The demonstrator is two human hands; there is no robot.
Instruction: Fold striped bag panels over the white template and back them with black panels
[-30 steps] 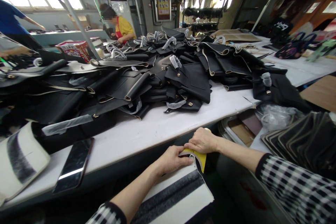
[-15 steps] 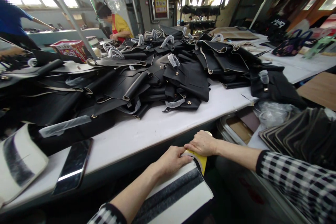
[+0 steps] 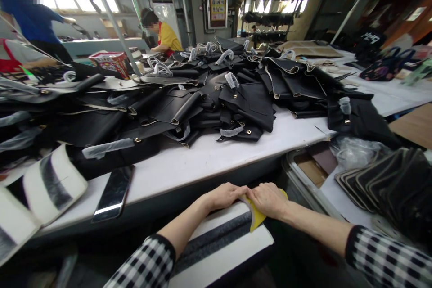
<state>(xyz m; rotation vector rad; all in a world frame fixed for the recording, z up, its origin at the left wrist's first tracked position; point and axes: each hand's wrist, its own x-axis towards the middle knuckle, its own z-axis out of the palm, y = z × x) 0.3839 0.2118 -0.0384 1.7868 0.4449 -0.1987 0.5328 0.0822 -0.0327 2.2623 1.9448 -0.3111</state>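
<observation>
A white panel with a black strip down its middle [image 3: 222, 245] lies below the table's front edge. My left hand [image 3: 225, 195] rests curled on its far end, fingertips touching a yellow tool [image 3: 257, 219]. My right hand [image 3: 269, 199] lies over that yellow tool and presses it onto the panel's corner, fingers closed on it. The two hands touch each other.
A white worktable [image 3: 189, 166] carries a big heap of black leather bag pieces [image 3: 189, 103], a phone [image 3: 114, 192] and two more white panels [image 3: 50, 184] at left. Dark stacked panels [image 3: 388, 184] and a tray [image 3: 307, 166] sit at right. Two people work at the back left.
My hands have drawn together and the right one slid down over the yellow tool. The view shifted rightward, so a second white panel shows at lower left.
</observation>
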